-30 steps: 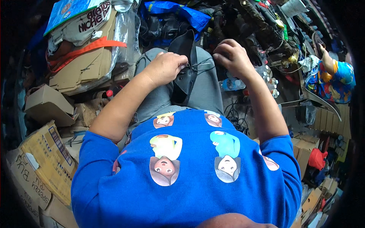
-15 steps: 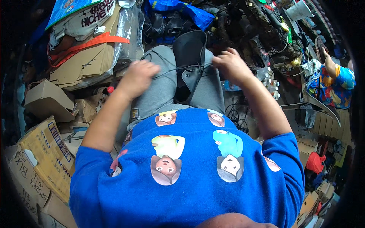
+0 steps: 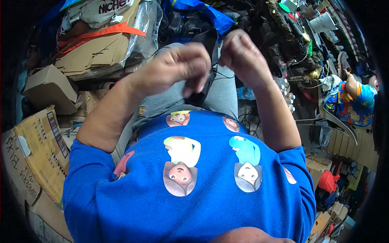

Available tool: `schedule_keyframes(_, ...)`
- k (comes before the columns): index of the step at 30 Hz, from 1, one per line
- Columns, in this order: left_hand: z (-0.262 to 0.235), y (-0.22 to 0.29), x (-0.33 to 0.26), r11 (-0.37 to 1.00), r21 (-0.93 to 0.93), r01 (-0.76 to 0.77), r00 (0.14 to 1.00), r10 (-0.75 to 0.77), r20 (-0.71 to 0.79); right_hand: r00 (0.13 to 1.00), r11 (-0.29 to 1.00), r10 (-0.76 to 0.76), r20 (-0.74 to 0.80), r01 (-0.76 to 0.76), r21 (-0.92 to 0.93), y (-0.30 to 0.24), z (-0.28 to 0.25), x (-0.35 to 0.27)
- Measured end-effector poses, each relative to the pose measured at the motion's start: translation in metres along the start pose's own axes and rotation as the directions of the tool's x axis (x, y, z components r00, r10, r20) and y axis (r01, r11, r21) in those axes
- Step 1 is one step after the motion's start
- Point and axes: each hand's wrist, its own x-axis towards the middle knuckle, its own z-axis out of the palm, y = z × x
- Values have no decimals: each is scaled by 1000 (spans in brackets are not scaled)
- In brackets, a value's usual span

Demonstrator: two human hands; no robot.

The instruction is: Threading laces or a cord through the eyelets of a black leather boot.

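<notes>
Above the lap, both hands are raised close together. Left hand (image 3: 178, 67) is curled, fingers bent inward, pinching a thin black cord (image 3: 221, 75). Right hand (image 3: 242, 54) is closed in a loose fist just beside it, gripping the same cord near a dark strap-like object (image 3: 206, 42) that lies on the grey trousers (image 3: 221, 97). Flattened cardboard boxes (image 3: 36, 146) sit to the left, a blue bag (image 3: 210, 12) lies beyond the hands, and tangled cables and bottles (image 3: 283, 91) to the right.
</notes>
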Motion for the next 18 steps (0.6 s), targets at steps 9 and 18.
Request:
schedule_keyframes(9, -184, 85, -156, -238, 634, 736, 644, 535, -547, 727, 316, 100, -680, -671, -671, 17, -185, -187)
schedule_keyframes(18, -178, 34, -116, -63, 673, 737, 593, 539, -598, 594, -114, 177, -784, -779, -616, 48, -255, -279)
